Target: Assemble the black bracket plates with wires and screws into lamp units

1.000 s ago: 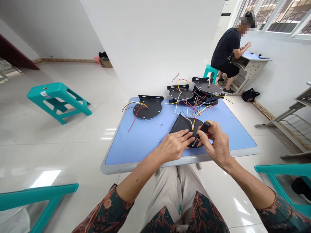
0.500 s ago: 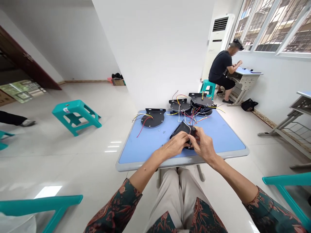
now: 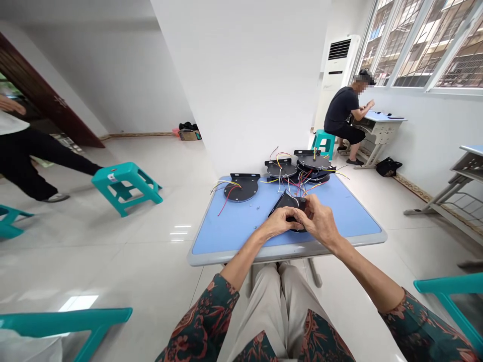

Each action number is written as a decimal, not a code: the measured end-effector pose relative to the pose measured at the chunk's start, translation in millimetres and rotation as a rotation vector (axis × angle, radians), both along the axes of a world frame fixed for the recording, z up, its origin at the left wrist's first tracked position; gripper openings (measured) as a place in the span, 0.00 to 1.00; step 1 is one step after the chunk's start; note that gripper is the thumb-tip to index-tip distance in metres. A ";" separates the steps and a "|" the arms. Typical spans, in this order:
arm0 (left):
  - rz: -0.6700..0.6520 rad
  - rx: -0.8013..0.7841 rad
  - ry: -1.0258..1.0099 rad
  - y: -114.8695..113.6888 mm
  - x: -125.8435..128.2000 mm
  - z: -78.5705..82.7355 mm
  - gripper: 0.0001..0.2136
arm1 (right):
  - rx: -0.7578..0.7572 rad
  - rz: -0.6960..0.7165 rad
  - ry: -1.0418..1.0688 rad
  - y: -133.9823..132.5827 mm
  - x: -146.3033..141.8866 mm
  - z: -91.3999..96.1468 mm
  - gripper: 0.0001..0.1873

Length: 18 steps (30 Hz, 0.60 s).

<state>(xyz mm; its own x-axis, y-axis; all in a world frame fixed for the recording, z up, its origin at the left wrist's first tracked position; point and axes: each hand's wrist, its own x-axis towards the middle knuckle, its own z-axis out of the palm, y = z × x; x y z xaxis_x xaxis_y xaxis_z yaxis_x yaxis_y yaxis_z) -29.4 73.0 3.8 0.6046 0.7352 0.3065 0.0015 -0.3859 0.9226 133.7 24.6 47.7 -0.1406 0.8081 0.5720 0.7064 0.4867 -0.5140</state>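
Observation:
A black metal plate with a raised mounting flange [image 3: 279, 201] and wires lies at the front right of the blue tabletop. From its near left side my left hand [image 3: 281, 222] curls over it, fingertips meeting those of the other hand. My right hand [image 3: 321, 221] pinches a small black part at the plate's right side, mostly covered by the fingers. What exactly lies between the fingertips is hidden. Tiny screws [image 3: 258, 207] lie on the table left of my hands. One round black plate with wires [image 3: 241, 188] rests at the back left.
Several more round black plates [image 3: 315, 161] with tangled wires are piled at the table's back right, against a white pillar [image 3: 249, 90]. A teal stool [image 3: 126, 183] stands at left, near a walking person [image 3: 26, 156]. Another person [image 3: 345, 110] sits at a desk by the windows.
The view has shifted slightly. My left hand has moved closer to the right hand, its fingers now meeting the right thumb over the black plate. At left, a person has come further into view.

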 end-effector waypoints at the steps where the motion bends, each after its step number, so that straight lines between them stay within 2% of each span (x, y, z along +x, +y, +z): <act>1: 0.011 -0.002 -0.003 -0.6 0.5 0.1 0.14 | -0.011 0.002 -0.013 0.3 0.7 2.1 0.13; 4: 0.036 0.001 0.028 -1.0 0.5 1.7 0.13 | -0.017 0.077 -0.051 1.7 5.8 10.6 0.18; 8: 0.039 0.014 0.080 -0.1 -1.4 3.6 0.12 | 0.018 0.235 -0.106 6.2 15.1 22.7 0.15; 10: 0.030 0.033 0.097 0.1 -2.3 3.9 0.10 | 0.052 0.193 -0.154 8.3 16.3 26.5 0.12; 12: 0.016 0.059 0.126 -0.1 -3.2 4.2 0.08 | 0.089 0.052 -0.233 9.3 14.1 29.2 0.11; 14: -0.006 0.080 0.160 -0.4 -4.1 5.2 0.08 | 0.107 -0.078 -0.312 9.0 10.7 32.2 0.14; 15: -0.015 0.091 0.179 -0.7 -4.5 6.0 0.08 | 0.103 -0.099 -0.336 8.8 9.6 34.1 0.16; 16: -0.019 0.103 0.196 -0.9 -5.0 7.1 0.08 | 0.091 -0.082 -0.341 8.5 9.3 36.2 0.16; 18: -0.025 0.126 0.218 -1.7 -5.7 9.7 0.09 | 0.052 0.047 -0.297 8.4 11.8 40.6 0.13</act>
<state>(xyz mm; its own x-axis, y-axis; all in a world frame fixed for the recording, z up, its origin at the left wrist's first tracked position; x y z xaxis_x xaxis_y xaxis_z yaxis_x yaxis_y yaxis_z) -35.2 71.3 13.5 0.6841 0.6834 0.2549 0.1843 -0.5000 0.8462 145.5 33.0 88.3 -0.3447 0.7672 0.5410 0.7980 0.5429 -0.2616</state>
